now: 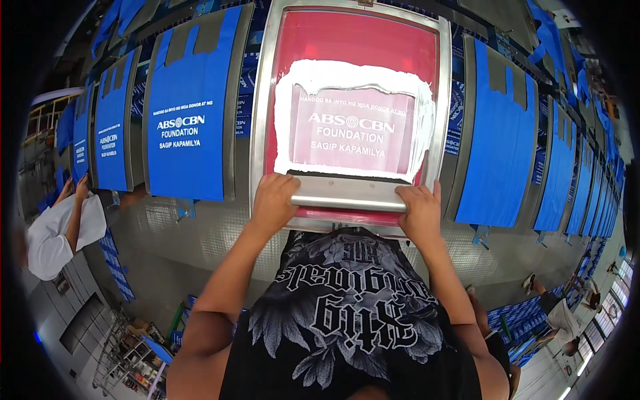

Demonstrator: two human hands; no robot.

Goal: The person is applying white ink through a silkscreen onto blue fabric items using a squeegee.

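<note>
A printing screen with a red mesh (353,37) in a silver metal frame (443,100) lies in front of me. White ink (363,73) rims its pale stencilled middle, which bears lettering. Along the screen's near part sits a wide metal squeegee (347,199). My left hand (275,200) is closed round its left end, and my right hand (419,207) grips its right end. The squeegee's lower edge is hidden under the bar.
Boards with blue fabric pieces (187,120), some printed, run in a row left and right (493,133) above a metal walkway (187,233). A co-worker in white (70,233) handles a piece at left. Other people (560,313) are at lower right.
</note>
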